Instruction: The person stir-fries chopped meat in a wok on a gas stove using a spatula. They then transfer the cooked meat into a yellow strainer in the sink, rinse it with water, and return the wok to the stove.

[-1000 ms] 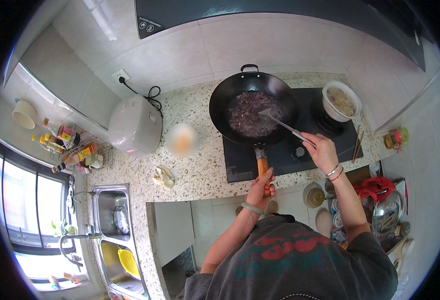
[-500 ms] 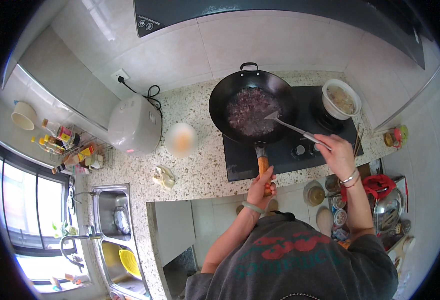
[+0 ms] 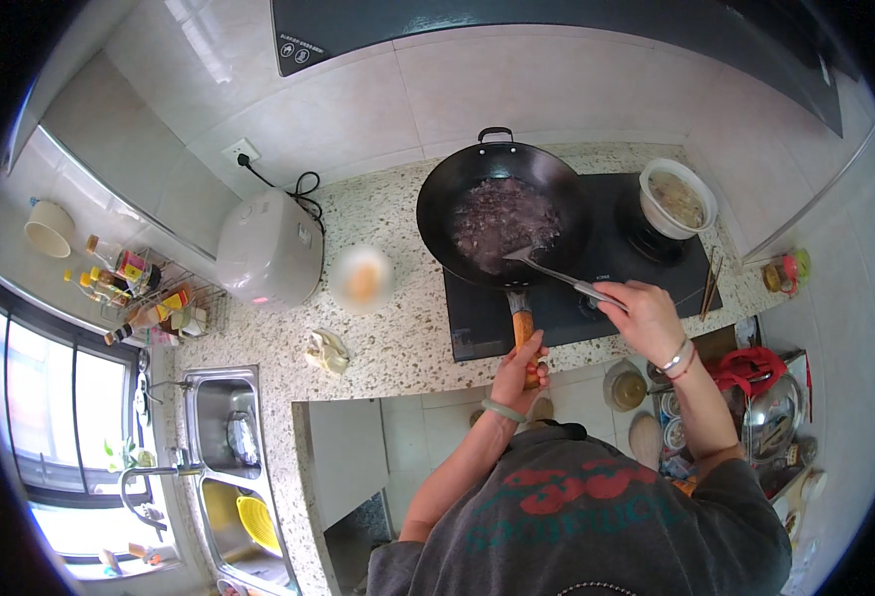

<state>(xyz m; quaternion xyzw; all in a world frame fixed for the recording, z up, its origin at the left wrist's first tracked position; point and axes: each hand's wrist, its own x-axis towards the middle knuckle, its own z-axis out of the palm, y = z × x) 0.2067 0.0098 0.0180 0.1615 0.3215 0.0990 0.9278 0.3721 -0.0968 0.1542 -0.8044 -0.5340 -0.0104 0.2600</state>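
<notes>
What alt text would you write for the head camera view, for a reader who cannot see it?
Seen from above, a person's left hand holds the wooden handle of a black wok of dark food on a black cooktop, and the right hand holds a metal spatula in it. A white pot stands at the right, a white rice cooker at the left.

A small kitchen from above — pale tiled wall (image 3: 477, 89), speckled stone counter (image 3: 397, 328) and steel sink (image 3: 221, 427) beside a bright window (image 3: 55, 417), daylight flooding in — dark hood (image 3: 556, 25) overhead, tiled floor (image 3: 427, 417) below
</notes>
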